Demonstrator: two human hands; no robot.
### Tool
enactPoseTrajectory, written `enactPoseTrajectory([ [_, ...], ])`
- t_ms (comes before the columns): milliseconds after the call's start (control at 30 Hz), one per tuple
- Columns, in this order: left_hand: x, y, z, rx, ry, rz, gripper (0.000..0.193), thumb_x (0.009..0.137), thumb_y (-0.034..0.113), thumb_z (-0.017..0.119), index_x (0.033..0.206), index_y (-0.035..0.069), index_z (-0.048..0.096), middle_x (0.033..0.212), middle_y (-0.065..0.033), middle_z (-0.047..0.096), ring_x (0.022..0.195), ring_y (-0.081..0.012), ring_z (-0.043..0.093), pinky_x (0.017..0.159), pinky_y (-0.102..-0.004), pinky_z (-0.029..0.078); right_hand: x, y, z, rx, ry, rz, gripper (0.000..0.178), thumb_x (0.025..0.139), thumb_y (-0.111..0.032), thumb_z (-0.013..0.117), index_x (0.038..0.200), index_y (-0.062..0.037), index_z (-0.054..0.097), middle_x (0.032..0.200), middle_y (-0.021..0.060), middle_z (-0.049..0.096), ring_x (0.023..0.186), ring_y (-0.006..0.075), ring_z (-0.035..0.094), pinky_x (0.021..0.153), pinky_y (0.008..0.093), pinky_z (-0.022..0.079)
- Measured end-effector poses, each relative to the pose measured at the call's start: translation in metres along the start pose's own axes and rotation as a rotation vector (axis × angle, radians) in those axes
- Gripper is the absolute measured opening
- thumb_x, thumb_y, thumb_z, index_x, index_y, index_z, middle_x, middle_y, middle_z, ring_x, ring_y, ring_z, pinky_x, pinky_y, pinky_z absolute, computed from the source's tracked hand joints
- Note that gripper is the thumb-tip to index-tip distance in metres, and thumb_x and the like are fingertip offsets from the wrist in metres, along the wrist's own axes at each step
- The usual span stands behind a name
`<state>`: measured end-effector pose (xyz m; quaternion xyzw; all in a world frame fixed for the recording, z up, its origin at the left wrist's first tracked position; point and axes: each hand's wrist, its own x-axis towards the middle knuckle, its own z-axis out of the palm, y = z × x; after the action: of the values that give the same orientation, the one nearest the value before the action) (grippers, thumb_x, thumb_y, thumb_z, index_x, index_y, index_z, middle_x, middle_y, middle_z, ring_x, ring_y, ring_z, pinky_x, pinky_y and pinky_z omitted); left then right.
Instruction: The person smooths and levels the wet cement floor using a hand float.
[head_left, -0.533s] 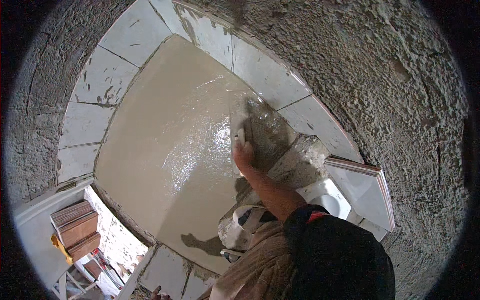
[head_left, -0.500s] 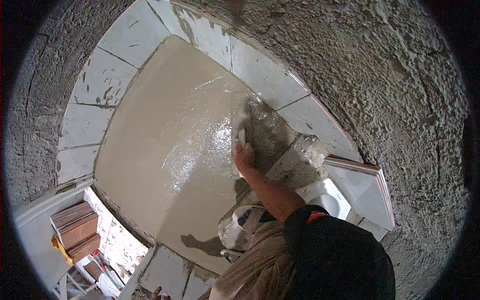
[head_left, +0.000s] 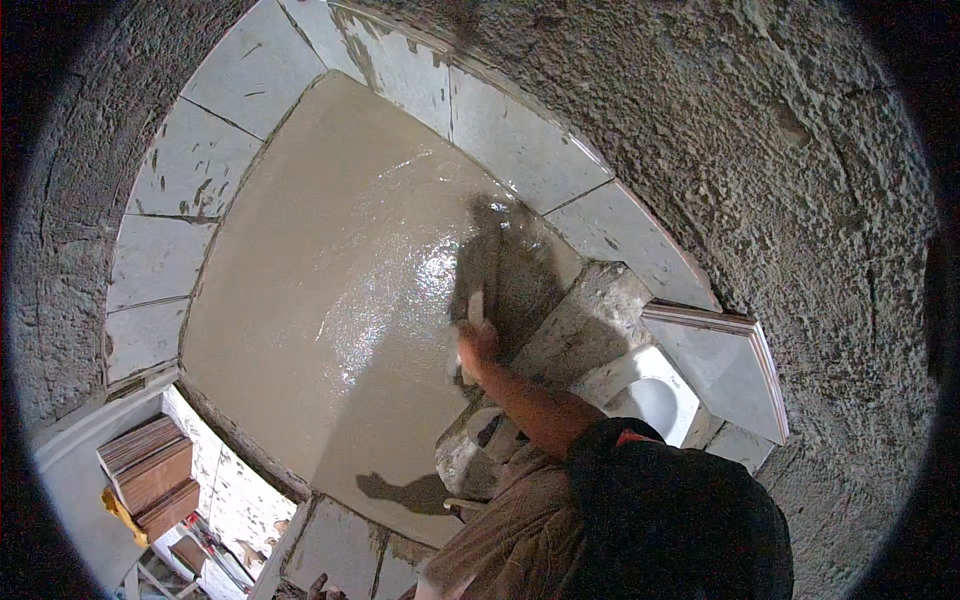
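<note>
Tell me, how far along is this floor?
Tiles already border the bed, and most of the wet mortar looks smooth and glossy. The right hand holds a trowel at the mortar's shaded right edge. The middle has no tiles yet. The left hand is not visible.

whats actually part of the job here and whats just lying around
In use:
right hand
trowel, held flat on the mortar
wet mortar bed
tiles bordering the bed

Lying about:
stack of brown tiles
white basin
loose tile on edge
</note>
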<state>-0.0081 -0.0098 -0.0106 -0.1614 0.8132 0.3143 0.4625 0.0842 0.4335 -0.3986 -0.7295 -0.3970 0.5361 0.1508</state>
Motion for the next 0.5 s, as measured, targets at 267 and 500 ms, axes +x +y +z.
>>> enactPoseTrajectory([
  [267, 0.005, -0.002, 0.001, 0.038, 0.035, 0.025, 0.043, 0.083, 0.007, 0.059, 0.125, 0.009, 0.048, 0.076, -0.0028, 0.052, 0.072, -0.0130, 0.052, 0.070, -0.0283, 0.049, 0.013, 0.003, 0.019, -0.181, 0.078, 0.018, 0.036, 0.074, -0.022, 0.062, 0.096, 0.0047, 0.053, 0.085, 0.0183, 0.059, 0.078, 0.0334, 0.058, 0.072, 0.0407, 0.046],
  [500, 0.011, -0.025, -0.014, -0.056, -0.048, 0.076, 0.045, 0.085, 0.011, 0.057, 0.128, 0.006, 0.045, 0.073, -0.0014, 0.050, 0.070, -0.0113, 0.050, 0.066, -0.0274, 0.047, 0.037, 0.024, 0.003, -0.759, -0.052, -0.055, 0.035, 0.080, -0.024, 0.058, 0.105, -0.0002, 0.054, 0.098, 0.0173, 0.060, 0.097, 0.0327, 0.056, 0.081, 0.0402, 0.045],
])
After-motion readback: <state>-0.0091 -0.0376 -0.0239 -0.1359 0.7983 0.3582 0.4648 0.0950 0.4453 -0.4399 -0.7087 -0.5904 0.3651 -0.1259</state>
